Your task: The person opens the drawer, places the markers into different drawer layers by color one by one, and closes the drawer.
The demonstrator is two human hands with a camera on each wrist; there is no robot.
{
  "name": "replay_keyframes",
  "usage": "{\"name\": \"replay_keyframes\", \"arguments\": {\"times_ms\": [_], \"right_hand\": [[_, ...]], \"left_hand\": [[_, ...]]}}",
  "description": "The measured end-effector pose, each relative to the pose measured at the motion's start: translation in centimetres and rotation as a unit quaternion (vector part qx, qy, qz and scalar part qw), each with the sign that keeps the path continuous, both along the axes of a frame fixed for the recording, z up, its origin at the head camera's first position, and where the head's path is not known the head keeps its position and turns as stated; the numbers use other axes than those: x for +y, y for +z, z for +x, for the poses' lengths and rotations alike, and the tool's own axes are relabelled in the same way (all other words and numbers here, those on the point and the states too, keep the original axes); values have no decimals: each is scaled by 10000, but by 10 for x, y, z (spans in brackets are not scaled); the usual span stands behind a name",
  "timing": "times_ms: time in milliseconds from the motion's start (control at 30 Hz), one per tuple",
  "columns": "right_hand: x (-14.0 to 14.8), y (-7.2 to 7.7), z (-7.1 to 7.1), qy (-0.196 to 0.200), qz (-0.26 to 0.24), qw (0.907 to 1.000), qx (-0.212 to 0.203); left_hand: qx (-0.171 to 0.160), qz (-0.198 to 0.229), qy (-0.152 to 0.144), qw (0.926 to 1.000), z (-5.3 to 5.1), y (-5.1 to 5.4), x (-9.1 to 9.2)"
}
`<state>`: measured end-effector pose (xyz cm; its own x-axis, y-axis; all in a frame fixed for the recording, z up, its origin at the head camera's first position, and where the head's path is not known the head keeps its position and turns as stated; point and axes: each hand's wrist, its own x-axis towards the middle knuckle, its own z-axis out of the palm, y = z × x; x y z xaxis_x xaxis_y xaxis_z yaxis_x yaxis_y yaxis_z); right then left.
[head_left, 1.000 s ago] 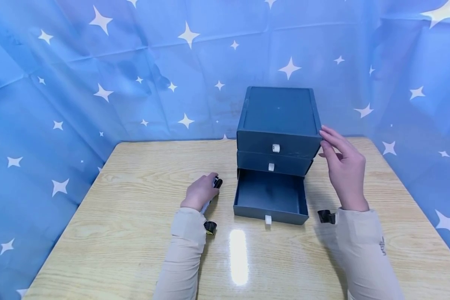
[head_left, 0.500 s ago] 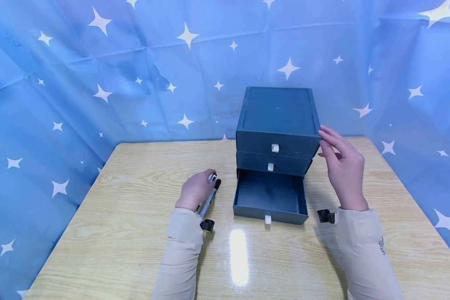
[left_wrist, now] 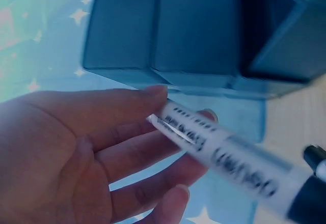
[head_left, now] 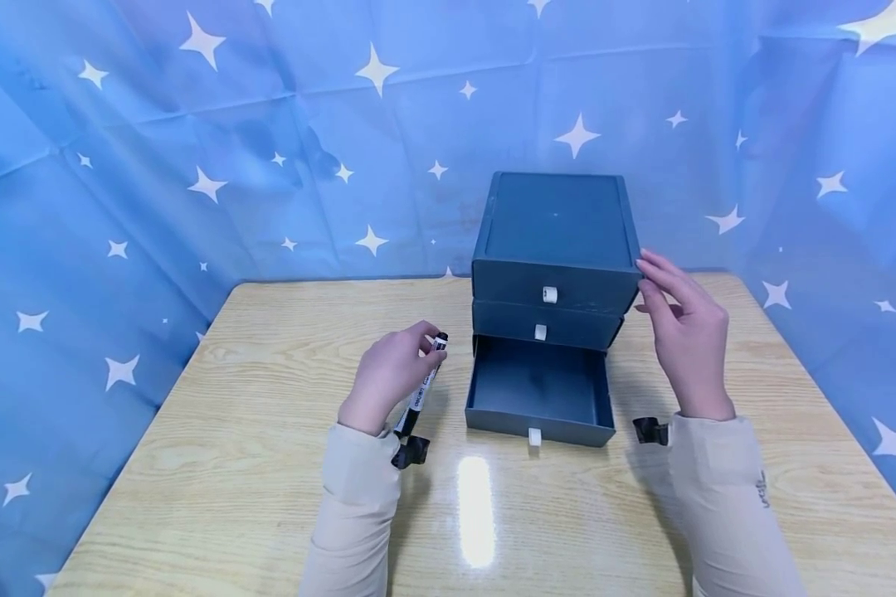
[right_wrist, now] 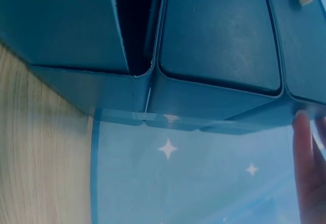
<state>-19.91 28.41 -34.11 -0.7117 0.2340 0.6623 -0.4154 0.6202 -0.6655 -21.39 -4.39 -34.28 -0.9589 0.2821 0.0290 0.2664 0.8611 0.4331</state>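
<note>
My left hand (head_left: 392, 373) pinches a white marker (head_left: 422, 391) with dark ends between thumb and fingers, left of the drawer unit. Black lettering runs along the marker (left_wrist: 224, 155) in the left wrist view, and its dark end points away from the palm. My right hand (head_left: 689, 340) touches the upper right front corner of the dark blue drawer unit (head_left: 556, 220) with its fingertips. The bottom drawer (head_left: 541, 385) is pulled out, and its bare floor shows. The two drawers above it are closed, each with a small white pull.
A second black-and-white end (left_wrist: 316, 160), its kind unclear, shows at the right edge of the left wrist view. The wooden table (head_left: 269, 464) ends at a blue star-patterned curtain (head_left: 306, 149). Black wrist-camera pieces sit beside both cuffs.
My left hand has risen slightly and turned, and the marker has come up with it, more of its barrel showing. My right hand and the drawer unit have stayed put.
</note>
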Motion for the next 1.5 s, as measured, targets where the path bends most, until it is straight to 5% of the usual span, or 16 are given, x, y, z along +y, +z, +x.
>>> {"name": "replay_keyframes", "arguments": {"times_ms": [333,633,800,1133,1500], "right_hand": [[0,-1,2,31,-12,10000,-50],[2,0,0,-23,0,10000,-2],[4,0,-2,-17,-14,10000,12],[-8,12,10,109,-180,9998,53],[0,-1,1,19,-36,10000,-50]], "left_hand": [[515,445,-490,9965,21,25,2],[1230,974,-725,9849,28,40,6],[1006,1124,-799,9853,30,43,9],[547,728,-1183,9888,17,19,23],[84,95,-1627,9866,6,-10,37]]}}
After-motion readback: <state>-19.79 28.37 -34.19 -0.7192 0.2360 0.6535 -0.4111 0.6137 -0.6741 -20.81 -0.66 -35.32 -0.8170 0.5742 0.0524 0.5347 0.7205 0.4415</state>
